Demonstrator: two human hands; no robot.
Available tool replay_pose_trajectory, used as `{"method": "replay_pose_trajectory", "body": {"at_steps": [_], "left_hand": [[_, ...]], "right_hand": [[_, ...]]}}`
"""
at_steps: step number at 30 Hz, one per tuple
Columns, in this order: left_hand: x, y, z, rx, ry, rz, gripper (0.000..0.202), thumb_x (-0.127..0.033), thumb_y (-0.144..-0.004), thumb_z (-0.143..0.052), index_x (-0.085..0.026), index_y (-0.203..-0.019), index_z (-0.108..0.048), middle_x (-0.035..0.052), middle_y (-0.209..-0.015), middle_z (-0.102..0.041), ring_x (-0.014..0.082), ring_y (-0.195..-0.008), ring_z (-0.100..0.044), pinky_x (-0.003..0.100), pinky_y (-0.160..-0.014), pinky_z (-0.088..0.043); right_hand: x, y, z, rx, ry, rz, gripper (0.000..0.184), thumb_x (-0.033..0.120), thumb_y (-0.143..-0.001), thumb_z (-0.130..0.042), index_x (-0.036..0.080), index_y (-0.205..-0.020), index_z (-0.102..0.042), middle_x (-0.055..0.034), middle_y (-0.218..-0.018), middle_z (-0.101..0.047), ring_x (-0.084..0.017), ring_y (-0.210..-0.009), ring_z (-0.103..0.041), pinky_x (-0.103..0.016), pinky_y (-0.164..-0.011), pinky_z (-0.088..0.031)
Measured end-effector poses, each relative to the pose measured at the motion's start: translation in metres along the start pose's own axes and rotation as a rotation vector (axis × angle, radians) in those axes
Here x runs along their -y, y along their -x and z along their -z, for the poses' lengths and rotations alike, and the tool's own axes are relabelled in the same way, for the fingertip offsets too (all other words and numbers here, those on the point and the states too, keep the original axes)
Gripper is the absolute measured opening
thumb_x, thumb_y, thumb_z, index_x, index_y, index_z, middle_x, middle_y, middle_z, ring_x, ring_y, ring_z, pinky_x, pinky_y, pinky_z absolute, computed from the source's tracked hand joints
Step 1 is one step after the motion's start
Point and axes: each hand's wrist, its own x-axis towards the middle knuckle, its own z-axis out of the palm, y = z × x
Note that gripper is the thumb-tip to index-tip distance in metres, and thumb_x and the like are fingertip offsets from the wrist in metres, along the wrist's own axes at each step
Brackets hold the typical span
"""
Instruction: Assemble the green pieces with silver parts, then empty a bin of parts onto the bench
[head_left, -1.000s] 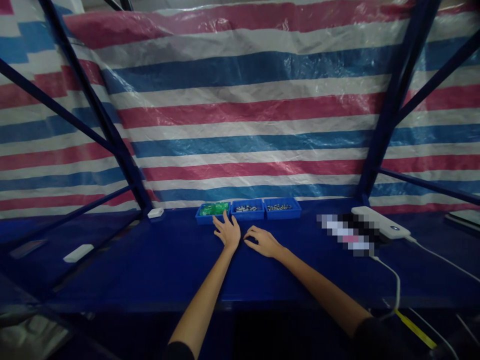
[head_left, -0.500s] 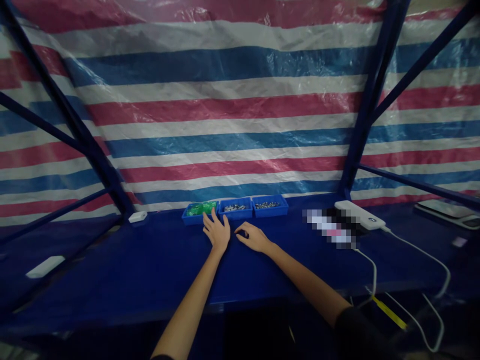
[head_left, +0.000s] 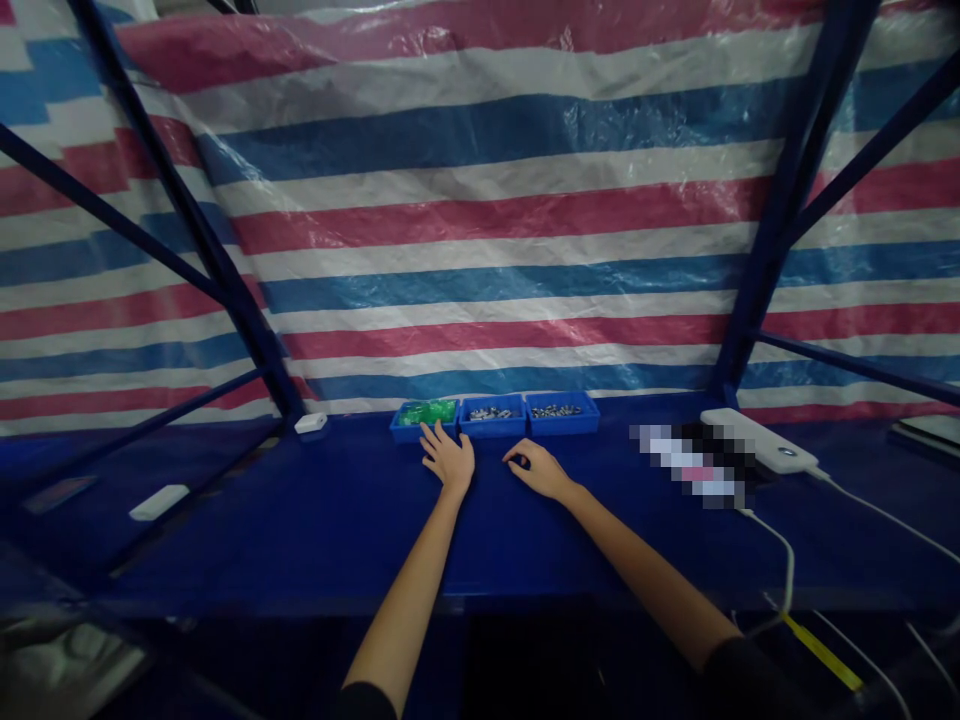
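Observation:
My left hand (head_left: 450,462) is spread palm down over the blue tabletop (head_left: 300,530), its fingers apart and holding nothing. Its fingertips reach the front edge of a small blue bin (head_left: 409,434) with green plastic-looking pieces (head_left: 431,412) inside. To the right, my right hand (head_left: 541,472) is loosely curled, with a small gap between thumb and index finger. I see nothing in it. It is in front of a middle bin (head_left: 493,429) of small silvery parts (head_left: 493,413) and a right bin (head_left: 566,426) of small dark metallic parts (head_left: 556,411).
A white power bank (head_left: 757,440) with a cable lies on the right, beside a blurred-out device (head_left: 690,465). Small white boxes (head_left: 310,423) are on the left. Blue frame posts (head_left: 772,240) rise in front of a striped plastic sheet (head_left: 495,220). A yellow strip (head_left: 825,655) hangs below the table edge.
The view has turned left, so the scene sits farther right. My hands are slightly farther apart, and my left hand has drawn back a little from the green pieces.

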Motion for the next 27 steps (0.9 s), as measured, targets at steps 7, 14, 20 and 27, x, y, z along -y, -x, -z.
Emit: {"method": "replay_pose_trajectory", "body": {"at_steps": [7,14,20,27], "left_hand": [[0.012,-0.009,0.014,-0.009,-0.192,-0.133,0.047,-0.033,-0.085,-0.037,-0.015,-0.128,-0.044,0.0144,-0.144,-0.033,0.0359,-0.125,-0.034,0.051,-0.097,-0.032],[0.011,-0.008,0.016,0.028,-0.153,-0.134,0.047,-0.033,-0.084,-0.040,-0.015,-0.128,-0.043,0.0155,-0.144,-0.031,0.0334,-0.115,-0.044,0.048,-0.092,-0.036],[0.007,-0.003,0.023,-0.018,-0.020,-0.135,0.048,-0.030,-0.085,-0.042,-0.013,-0.130,-0.039,0.0170,-0.143,-0.028,0.0330,-0.121,-0.039,0.047,-0.094,-0.035],[-0.022,0.036,0.028,0.177,0.287,-0.663,0.024,-0.030,-0.091,-0.036,-0.022,-0.103,-0.055,0.0066,-0.107,-0.054,0.0198,-0.103,-0.050,0.035,-0.089,-0.038]], "right_hand": [[0.000,-0.001,0.000,0.016,-0.004,-0.010,0.018,0.016,-0.076,-0.054,0.022,-0.087,-0.067,-0.0025,-0.093,-0.059,-0.011,-0.072,-0.053,-0.026,-0.071,-0.044],[-0.001,-0.001,0.000,0.026,-0.007,-0.008,0.017,0.016,-0.077,-0.055,0.022,-0.086,-0.067,-0.0021,-0.091,-0.058,-0.011,-0.072,-0.053,-0.025,-0.071,-0.044],[-0.005,-0.002,0.001,0.022,-0.022,-0.006,0.018,0.015,-0.076,-0.054,0.021,-0.088,-0.066,-0.0019,-0.090,-0.058,-0.009,-0.069,-0.053,-0.025,-0.069,-0.044],[-0.007,-0.001,0.001,0.026,0.024,0.028,0.023,0.012,-0.074,-0.053,0.019,-0.093,-0.065,-0.0039,-0.094,-0.060,-0.013,-0.076,-0.056,-0.028,-0.076,-0.046]]}}
